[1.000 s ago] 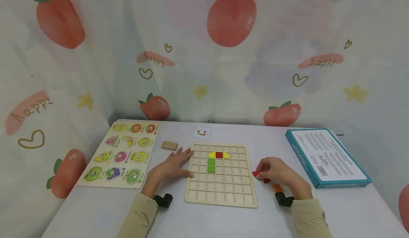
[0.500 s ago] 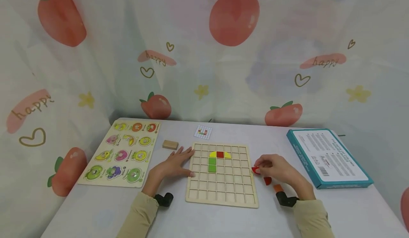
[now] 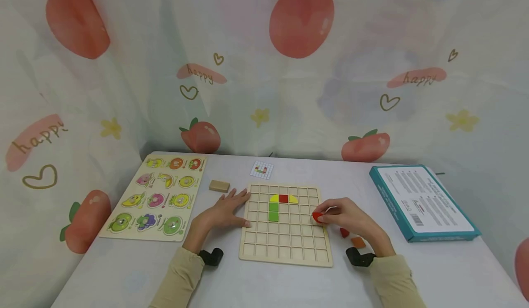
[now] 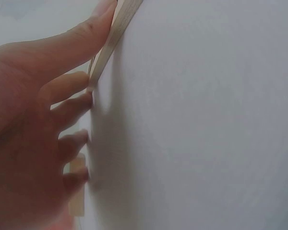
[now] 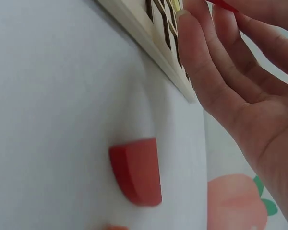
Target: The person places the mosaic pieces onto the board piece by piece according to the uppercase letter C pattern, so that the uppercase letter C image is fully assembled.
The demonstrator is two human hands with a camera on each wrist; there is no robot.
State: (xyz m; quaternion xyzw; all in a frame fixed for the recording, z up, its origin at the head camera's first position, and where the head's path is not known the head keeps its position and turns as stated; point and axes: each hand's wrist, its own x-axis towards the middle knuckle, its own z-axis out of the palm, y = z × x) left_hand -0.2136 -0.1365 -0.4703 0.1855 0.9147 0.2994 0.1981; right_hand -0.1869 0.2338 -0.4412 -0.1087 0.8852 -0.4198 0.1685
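My right hand (image 3: 349, 217) pinches a small red block (image 3: 317, 217) between thumb and fingers, over the right edge of the wooden grid board (image 3: 272, 240). In the right wrist view only a sliver of that block shows. My left hand (image 3: 223, 210) has its fingers spread, thumb and fingertips against the board's left edge (image 4: 116, 36). Set in the board's upper cells are a red square (image 3: 283, 198) between two yellow quarter-rounds (image 3: 293, 199), with two green squares (image 3: 273, 210) in a column below the left one.
Beneath my right hand lie a red quarter-round block (image 5: 140, 173) and an orange block (image 3: 358, 242). A pattern card (image 3: 262, 170) and a plain wooden block (image 3: 219, 186) lie beyond the board. A fruit puzzle board (image 3: 165, 216) is at left, a teal-edged box (image 3: 430, 202) at right.
My right hand has picked the red block up off the table and carried it left to the board's right edge, uncovering the other red block and the orange one. My left hand stays put.
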